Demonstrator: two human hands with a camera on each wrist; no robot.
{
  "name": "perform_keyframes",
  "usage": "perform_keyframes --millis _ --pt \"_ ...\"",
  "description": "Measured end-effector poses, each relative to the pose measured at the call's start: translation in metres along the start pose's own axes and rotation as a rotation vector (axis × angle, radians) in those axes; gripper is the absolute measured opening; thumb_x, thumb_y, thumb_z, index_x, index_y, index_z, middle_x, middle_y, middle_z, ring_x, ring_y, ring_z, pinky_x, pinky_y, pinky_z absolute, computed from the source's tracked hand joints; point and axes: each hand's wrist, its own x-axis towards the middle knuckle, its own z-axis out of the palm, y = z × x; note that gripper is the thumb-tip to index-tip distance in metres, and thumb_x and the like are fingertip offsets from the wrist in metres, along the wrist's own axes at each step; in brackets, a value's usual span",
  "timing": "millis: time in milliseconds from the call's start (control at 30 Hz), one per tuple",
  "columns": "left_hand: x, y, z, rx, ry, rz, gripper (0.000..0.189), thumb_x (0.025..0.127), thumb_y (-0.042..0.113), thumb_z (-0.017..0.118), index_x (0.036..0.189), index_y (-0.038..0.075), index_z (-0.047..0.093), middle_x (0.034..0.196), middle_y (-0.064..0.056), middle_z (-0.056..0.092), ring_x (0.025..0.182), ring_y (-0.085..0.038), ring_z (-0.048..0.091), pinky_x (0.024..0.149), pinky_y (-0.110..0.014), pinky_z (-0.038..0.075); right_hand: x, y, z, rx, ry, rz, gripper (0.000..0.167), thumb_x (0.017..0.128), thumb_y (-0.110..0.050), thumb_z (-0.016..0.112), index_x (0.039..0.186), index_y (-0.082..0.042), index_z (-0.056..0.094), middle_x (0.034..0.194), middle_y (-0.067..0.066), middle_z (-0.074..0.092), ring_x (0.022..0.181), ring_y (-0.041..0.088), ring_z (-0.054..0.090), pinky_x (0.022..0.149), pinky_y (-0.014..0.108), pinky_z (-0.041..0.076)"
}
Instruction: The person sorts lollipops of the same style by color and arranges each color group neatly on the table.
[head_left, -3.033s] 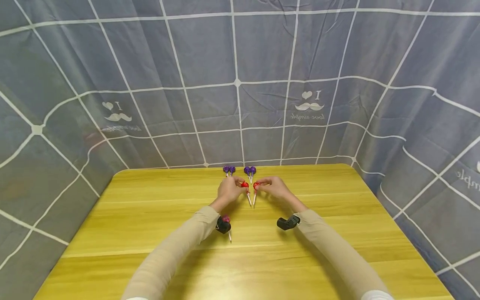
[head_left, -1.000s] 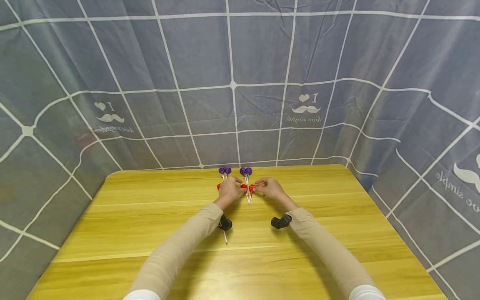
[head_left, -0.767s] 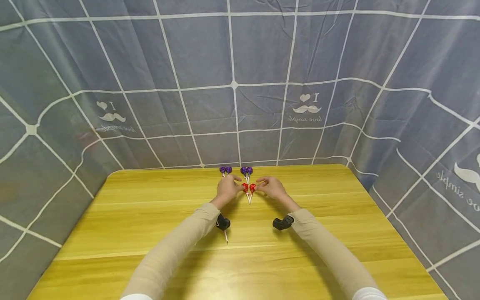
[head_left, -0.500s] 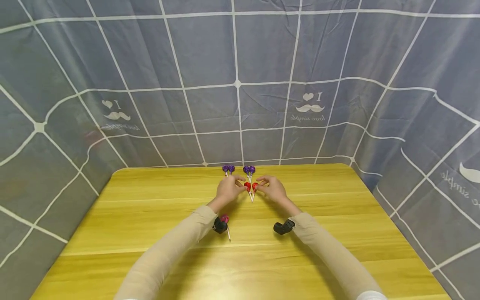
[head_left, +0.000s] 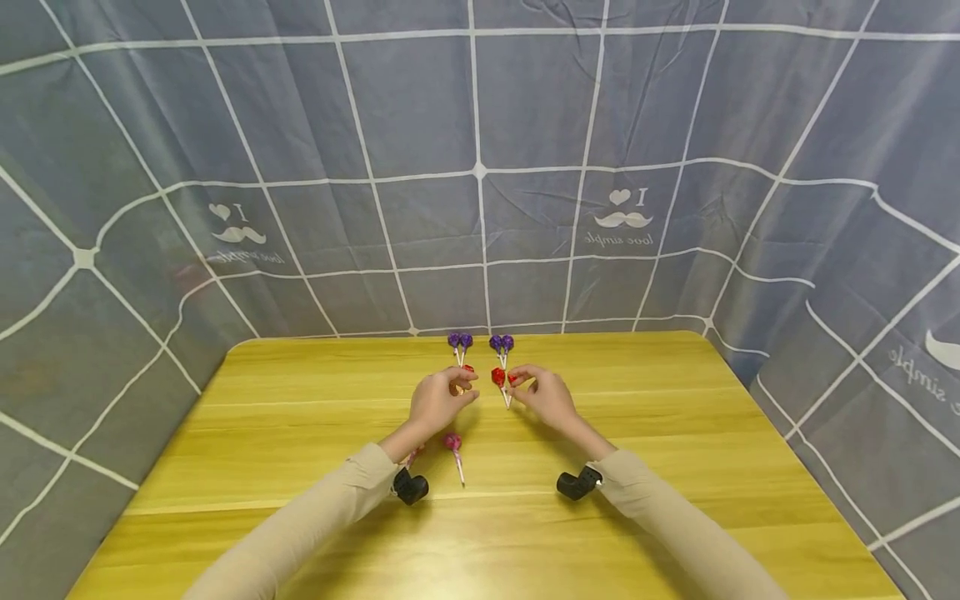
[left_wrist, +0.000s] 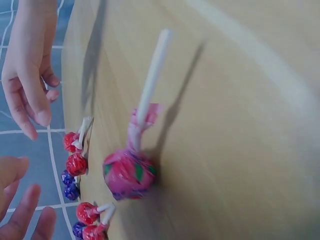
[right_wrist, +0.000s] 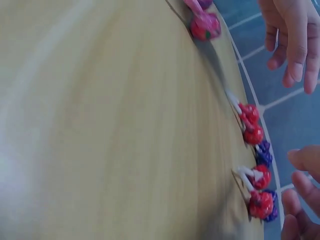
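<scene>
My left hand [head_left: 437,403] hovers beside the left red lollipops [head_left: 468,368], fingers loosely bent with nothing between them; it partly covers that pair. On the right, a red lollipop [head_left: 498,377] lies with its stick meeting that of a second red lollipop [head_left: 513,379], half hidden by my right hand [head_left: 547,398]. In the right wrist view the fingers of that hand are spread apart, beside the red lollipops [right_wrist: 261,204] without gripping them. A pink lollipop [head_left: 453,442] lies nearer me, and another pink lollipop [head_left: 413,456] shows partly under my left wrist.
Two purple lollipop pairs, a left pair [head_left: 460,340] and a right pair [head_left: 501,342], lie near the back edge of the wooden table [head_left: 637,517]. A grey checked curtain [head_left: 405,217] stands behind and at both sides.
Both hands were at the right red lollipops. My left hand has let go and moved left and towards me, uncovering the pink lollipops. My right fingers have loosened from the other red lollipop.
</scene>
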Motion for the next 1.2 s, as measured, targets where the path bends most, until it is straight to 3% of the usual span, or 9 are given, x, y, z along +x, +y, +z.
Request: perform_keyframes --millis 400,567,733,967,1200 --pt "-0.038 -0.018 -0.032 -0.071 0.024 -0.077 0.025 0.082 0.017 0.076 0.106 0.013 0.073 0.097 -0.007 0.074 0.084 -0.024 0.066 0.069 -0.032 0.049 -0.031 -0.018 0.005 0.036 -0.127 -0.008 0.029 0.084 -0.013 0.072 0.112 -0.006 0.068 0.098 0.009 0.07 0.063 0.009 0.055 0.047 0.02 0.041" --pt "-0.051 -0.028 -0.044 -0.062 0.043 -0.123 0.025 0.081 0.017 0.076 0.106 0.012 0.073 0.098 -0.007 0.074 0.085 -0.023 0.065 0.066 -0.029 0.047 -0.043 -0.024 0.01 0.047 -0.171 -0.02 0.03 0.085 -0.013 0.072 0.113 -0.007 0.067 0.103 0.011 0.069 0.072 0.01 0.058 0.055 0.02 0.046" --pt "-0.063 -0.04 -0.053 -0.039 0.06 -0.119 0.025 0.081 0.016 0.076 0.105 0.011 0.073 0.098 -0.007 0.074 0.084 -0.023 0.066 0.068 -0.029 0.048 -0.053 -0.029 0.017 0.052 -0.229 -0.019 0.032 0.085 -0.015 0.072 0.115 -0.006 0.066 0.105 0.01 0.069 0.076 0.011 0.06 0.059 0.019 0.046" --pt "-0.08 -0.049 -0.057 -0.092 -0.006 -0.158 0.029 0.081 0.014 0.076 0.109 0.008 0.071 0.103 -0.011 0.073 0.084 -0.021 0.064 0.065 -0.026 0.048 -0.057 -0.034 0.029 0.06 -0.281 -0.044 0.036 0.084 -0.017 0.074 0.117 -0.006 0.064 0.107 0.01 0.069 0.075 0.009 0.059 0.064 0.018 0.047" --pt "-0.085 -0.054 -0.054 -0.121 -0.077 -0.158 0.035 0.082 0.014 0.075 0.116 0.008 0.069 0.113 -0.011 0.07 0.094 -0.026 0.063 0.077 -0.04 0.053 -0.054 -0.039 0.044 0.056 -0.325 -0.062 0.039 0.084 -0.019 0.074 0.119 -0.007 0.063 0.109 0.01 0.069 0.073 0.005 0.056 0.064 0.019 0.048"
